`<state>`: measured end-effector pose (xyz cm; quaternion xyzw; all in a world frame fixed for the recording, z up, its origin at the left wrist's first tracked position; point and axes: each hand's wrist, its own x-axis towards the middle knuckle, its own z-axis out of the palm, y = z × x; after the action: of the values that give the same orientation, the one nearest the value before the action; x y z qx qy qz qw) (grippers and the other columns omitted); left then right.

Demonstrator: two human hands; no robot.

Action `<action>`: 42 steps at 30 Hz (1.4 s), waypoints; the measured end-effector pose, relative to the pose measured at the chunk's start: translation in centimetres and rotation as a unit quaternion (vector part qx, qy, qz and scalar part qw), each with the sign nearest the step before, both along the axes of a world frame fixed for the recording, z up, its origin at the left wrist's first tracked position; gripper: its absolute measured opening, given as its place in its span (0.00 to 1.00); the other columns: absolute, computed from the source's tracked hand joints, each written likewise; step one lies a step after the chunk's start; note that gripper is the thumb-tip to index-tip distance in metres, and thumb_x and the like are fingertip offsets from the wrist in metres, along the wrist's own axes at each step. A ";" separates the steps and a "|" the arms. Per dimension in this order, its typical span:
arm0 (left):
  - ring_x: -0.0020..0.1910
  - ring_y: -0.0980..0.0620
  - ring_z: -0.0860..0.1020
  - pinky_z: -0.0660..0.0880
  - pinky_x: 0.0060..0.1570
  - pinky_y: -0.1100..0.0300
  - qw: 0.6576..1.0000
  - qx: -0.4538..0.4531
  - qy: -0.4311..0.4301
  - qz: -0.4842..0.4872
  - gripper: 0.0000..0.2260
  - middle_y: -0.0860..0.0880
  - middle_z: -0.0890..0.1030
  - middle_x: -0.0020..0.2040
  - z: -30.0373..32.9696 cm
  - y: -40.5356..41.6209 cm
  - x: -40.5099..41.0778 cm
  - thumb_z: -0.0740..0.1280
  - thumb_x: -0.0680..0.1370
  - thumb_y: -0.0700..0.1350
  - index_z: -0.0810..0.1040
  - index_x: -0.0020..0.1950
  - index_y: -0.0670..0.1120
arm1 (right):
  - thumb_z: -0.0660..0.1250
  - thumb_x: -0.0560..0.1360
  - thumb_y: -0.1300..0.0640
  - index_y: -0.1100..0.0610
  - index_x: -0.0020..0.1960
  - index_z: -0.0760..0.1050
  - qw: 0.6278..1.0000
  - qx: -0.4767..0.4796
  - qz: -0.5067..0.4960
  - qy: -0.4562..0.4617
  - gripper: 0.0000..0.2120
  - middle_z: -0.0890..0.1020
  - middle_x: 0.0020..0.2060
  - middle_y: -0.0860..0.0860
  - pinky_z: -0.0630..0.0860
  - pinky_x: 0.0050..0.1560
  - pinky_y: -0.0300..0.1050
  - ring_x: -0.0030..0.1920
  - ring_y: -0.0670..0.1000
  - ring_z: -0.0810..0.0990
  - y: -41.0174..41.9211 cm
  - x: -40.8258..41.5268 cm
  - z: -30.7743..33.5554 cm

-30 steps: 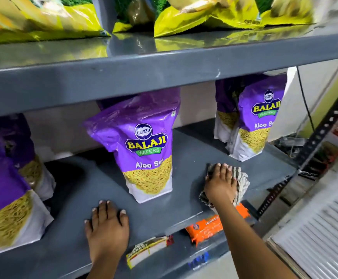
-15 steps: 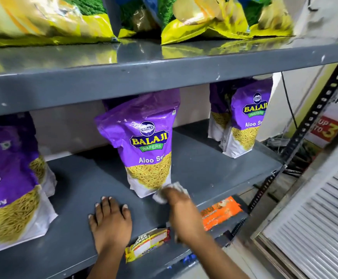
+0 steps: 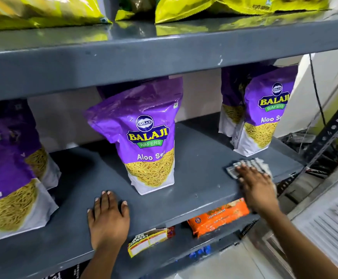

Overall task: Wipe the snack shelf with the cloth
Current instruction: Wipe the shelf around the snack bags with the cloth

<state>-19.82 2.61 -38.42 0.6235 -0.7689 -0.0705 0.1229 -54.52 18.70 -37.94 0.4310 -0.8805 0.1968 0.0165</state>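
Head view, cloth (image 3: pixel 244 165) (flattened) lying left-right

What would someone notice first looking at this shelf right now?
The purple Aloo Sev bag standing mid-shelf draws the eye first. The right hand presses a cloth flat near the shelf's right front, and the left hand rests flat on the grey shelf edge.

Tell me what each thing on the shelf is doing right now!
Grey metal snack shelf: bare in front.
Striped grey cloth: flat, pressed under right hand.
Right hand: on cloth.
Left hand: flat, empty, on shelf edge.
Middle purple Aloo Sev bag: upright, sealed.
Right purple bags: upright.
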 end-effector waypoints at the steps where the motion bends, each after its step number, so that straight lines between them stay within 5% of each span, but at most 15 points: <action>1: 0.70 0.39 0.62 0.56 0.69 0.42 1.000 -0.003 0.002 0.001 0.29 0.39 0.67 0.71 0.1 0.0 -0.1 0.49 0.75 0.53 0.64 0.70 0.38 | 0.43 0.70 0.42 0.50 0.64 0.71 1.000 0.002 -0.017 0.011 0.30 0.74 0.67 0.55 0.63 0.69 0.58 0.69 0.56 0.69 0.7 -2.0 0.0; 5: 0.73 0.44 0.57 0.50 0.71 0.47 1.000 0.014 -0.005 -0.001 0.32 0.43 0.61 0.75 0.9 0.2 -0.9 0.44 0.72 0.55 0.60 0.73 0.41 | 0.46 0.71 0.42 0.46 0.66 0.68 0.995 0.024 -0.095 0.003 0.27 0.66 0.72 0.50 0.54 0.69 0.70 0.73 0.57 0.59 2.4 -7.2 0.7; 10: 0.74 0.47 0.52 0.47 0.72 0.50 0.999 0.027 -0.035 0.006 0.29 0.46 0.55 0.76 1.0 0.2 -0.7 0.43 0.77 0.55 0.55 0.75 0.43 | 0.49 0.68 0.40 0.45 0.64 0.71 0.990 0.033 -0.120 -0.061 0.28 0.63 0.73 0.58 0.57 0.70 0.67 0.69 0.66 0.61 1.3 -5.2 0.8; 16: 0.75 0.50 0.50 0.45 0.72 0.55 0.998 0.021 -0.046 -0.043 0.26 0.46 0.52 0.77 0.6 0.7 2.3 0.47 0.80 0.54 0.51 0.75 0.43 | 0.46 0.65 0.36 0.50 0.56 0.79 0.998 0.031 0.025 -0.052 0.33 0.70 0.68 0.61 0.65 0.67 0.60 0.66 0.65 0.69 1.2 2.9 0.7; 18: 0.74 0.47 0.56 0.51 0.72 0.54 0.998 0.010 -0.040 -0.052 0.32 0.44 0.57 0.76 0.5 1.8 4.4 0.42 0.75 0.58 0.56 0.74 0.41 | 0.48 0.65 0.36 0.47 0.56 0.79 0.995 0.035 0.078 -0.061 0.31 0.70 0.69 0.59 0.64 0.68 0.59 0.67 0.63 0.69 0.6 6.6 0.3; 21: 0.64 0.41 0.73 0.63 0.66 0.52 0.997 0.002 -0.024 -0.074 0.30 0.40 0.74 0.66 0.0 2.6 8.8 0.47 0.76 0.56 0.72 0.65 0.38 | 0.50 0.66 0.37 0.44 0.55 0.79 0.988 0.037 0.145 -0.047 0.27 0.73 0.67 0.56 0.66 0.68 0.59 0.66 0.60 0.72 -1.3 11.7 -0.6; 23: 0.60 0.40 0.76 0.59 0.64 0.54 0.997 0.011 -0.011 -0.072 0.30 0.39 0.77 0.63 0.0 2.8 12.4 0.44 0.79 0.57 0.73 0.63 0.37 | 0.51 0.67 0.39 0.43 0.55 0.78 0.980 0.040 0.191 -0.048 0.24 0.75 0.66 0.53 0.66 0.69 0.57 0.66 0.56 0.72 -3.0 15.4 -0.5; 26: 0.63 0.38 0.72 0.63 0.65 0.47 0.998 -0.033 0.008 -0.044 0.35 0.38 0.74 0.65 -0.1 2.5 18.2 0.38 0.79 0.60 0.71 0.65 0.36 | 0.56 0.66 0.47 0.47 0.50 0.79 0.965 0.027 0.251 -0.069 0.18 0.79 0.63 0.50 0.69 0.68 0.51 0.65 0.53 0.75 -5.9 21.7 0.3; 29: 0.64 0.33 0.69 0.63 0.62 0.36 0.998 -0.036 0.017 0.047 0.32 0.33 0.72 0.66 0.0 1.1 24.0 0.47 0.77 0.58 0.69 0.66 0.34 | 0.60 0.64 0.59 0.51 0.41 0.79 0.949 0.008 0.295 -0.107 0.11 0.85 0.53 0.51 0.76 0.56 0.46 0.55 0.54 0.81 -8.1 29.1 1.5; 32: 0.69 0.33 0.63 0.56 0.67 0.36 0.992 0.006 0.011 0.123 0.34 0.33 0.67 0.69 0.4 0.1 28.0 0.49 0.73 0.59 0.66 0.68 0.35 | 0.63 0.64 0.63 0.53 0.38 0.77 0.932 -0.009 0.334 -0.140 0.08 0.86 0.45 0.52 0.71 0.49 0.43 0.48 0.56 0.82 -10.7 35.2 2.9; 36: 0.70 0.35 0.60 0.52 0.69 0.40 0.994 0.019 0.020 0.105 0.37 0.33 0.65 0.70 0.0 -0.5 28.9 0.48 0.72 0.62 0.65 0.69 0.36 | 0.59 0.67 0.60 0.52 0.48 0.79 0.967 -0.102 0.217 -0.086 0.14 0.85 0.49 0.58 0.78 0.49 0.50 0.50 0.61 0.81 -15.8 34.9 4.5; 39: 0.67 0.32 0.65 0.52 0.67 0.40 0.994 0.027 0.025 0.098 0.34 0.31 0.68 0.67 -0.6 -0.9 28.9 0.52 0.72 0.59 0.68 0.66 0.33 | 0.58 0.74 0.59 0.56 0.70 0.59 0.992 0.057 0.063 -0.095 0.25 0.72 0.66 0.62 0.68 0.64 0.56 0.67 0.63 0.68 -17.2 34.2 3.1; 42: 0.62 0.29 0.70 0.49 0.64 0.43 0.996 0.039 0.020 0.081 0.33 0.29 0.72 0.63 -0.9 -1.5 29.3 0.52 0.72 0.57 0.71 0.63 0.32 | 0.58 0.74 0.59 0.54 0.72 0.56 0.987 0.071 0.118 -0.082 0.27 0.68 0.70 0.58 0.64 0.67 0.51 0.70 0.59 0.64 -17.2 38.3 2.1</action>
<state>9.51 1.12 -39.29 0.6863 -0.7101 -0.1024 0.1194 -16.23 1.48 -35.84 0.5143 -0.8335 0.1693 -0.1100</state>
